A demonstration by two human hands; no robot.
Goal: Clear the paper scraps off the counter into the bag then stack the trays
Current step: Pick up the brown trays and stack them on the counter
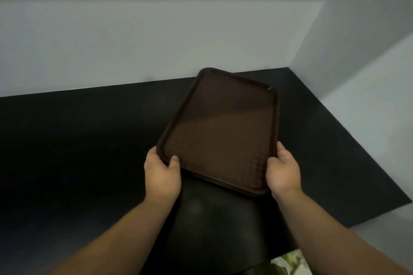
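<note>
With each grip, left hand (162, 172) and right hand (282, 171), grasping the tray stack (220, 131), square its edges before resting it flat on the desk (89, 140).

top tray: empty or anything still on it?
Empty. The brown tray shows only its bare textured surface, no scraps. Left hand and right hand grip its near corners.
</note>
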